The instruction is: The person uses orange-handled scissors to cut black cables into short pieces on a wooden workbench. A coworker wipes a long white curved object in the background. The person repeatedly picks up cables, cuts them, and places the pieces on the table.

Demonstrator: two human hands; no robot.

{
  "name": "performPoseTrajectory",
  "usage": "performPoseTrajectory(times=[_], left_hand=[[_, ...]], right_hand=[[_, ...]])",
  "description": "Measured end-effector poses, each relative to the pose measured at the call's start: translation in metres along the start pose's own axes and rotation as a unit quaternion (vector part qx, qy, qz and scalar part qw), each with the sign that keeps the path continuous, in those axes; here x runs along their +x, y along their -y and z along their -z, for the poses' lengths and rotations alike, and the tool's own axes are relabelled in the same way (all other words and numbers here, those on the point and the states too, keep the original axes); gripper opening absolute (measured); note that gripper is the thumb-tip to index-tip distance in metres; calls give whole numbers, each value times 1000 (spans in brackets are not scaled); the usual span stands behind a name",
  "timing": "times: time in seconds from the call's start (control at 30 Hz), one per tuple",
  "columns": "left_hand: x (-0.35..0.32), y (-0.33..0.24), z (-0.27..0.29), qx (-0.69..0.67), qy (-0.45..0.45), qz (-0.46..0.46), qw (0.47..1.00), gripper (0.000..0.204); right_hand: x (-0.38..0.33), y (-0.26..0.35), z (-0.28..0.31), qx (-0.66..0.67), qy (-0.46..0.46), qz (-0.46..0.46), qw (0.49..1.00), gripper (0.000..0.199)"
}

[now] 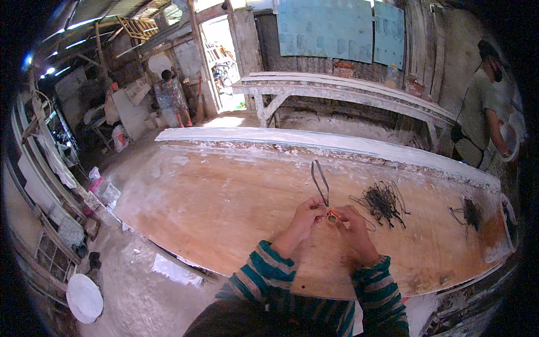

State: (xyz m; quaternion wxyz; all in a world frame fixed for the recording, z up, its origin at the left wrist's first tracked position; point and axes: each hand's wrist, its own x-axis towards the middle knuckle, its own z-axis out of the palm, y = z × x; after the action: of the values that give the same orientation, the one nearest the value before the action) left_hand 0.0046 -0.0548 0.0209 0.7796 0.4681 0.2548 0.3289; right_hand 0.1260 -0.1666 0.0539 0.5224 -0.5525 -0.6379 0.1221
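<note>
My left hand [307,219] and my right hand [356,229] meet over the brown wooden tabletop [236,208], fingers pinched together. Between them is a thin dark cord [327,195], its narrow loop standing up beyond my left fingertips. A thin strand also curves out beside my right hand. At the fingertips shows a small orange and dark roundish piece [333,215], too small to name. Right of my hands lies a tangled pile of dark cords [384,203]. Farther right is a smaller bunch of dark cords [471,213].
A white-coated ledge [314,139] runs along the table's far side. Behind it stands a long whitish bench [348,95]. A person [477,112] at far right holds a white round container; another person [174,98] is near the doorway. A white basin [85,298] is at lower left.
</note>
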Motion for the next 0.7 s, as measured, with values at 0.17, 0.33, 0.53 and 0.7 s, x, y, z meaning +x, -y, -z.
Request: performPoseTrajectory(times=[0.17,0.33,0.53,0.7], left_hand=[[1,3,1,-17,24,12,1000,26],[0,2,-1,-17,32,37,999,27],[0,5,1,-60,70,57,994,25],[12,26,4,-105,120,56,986,22]], right_hand=[[1,2,1,-37,7,4,999,25],[-1,0,0,-21,-11,-25,999,23],[0,-3,-2,-36,-13,-2,999,22],[0,-2,-1,-64,-31,24,997,19]])
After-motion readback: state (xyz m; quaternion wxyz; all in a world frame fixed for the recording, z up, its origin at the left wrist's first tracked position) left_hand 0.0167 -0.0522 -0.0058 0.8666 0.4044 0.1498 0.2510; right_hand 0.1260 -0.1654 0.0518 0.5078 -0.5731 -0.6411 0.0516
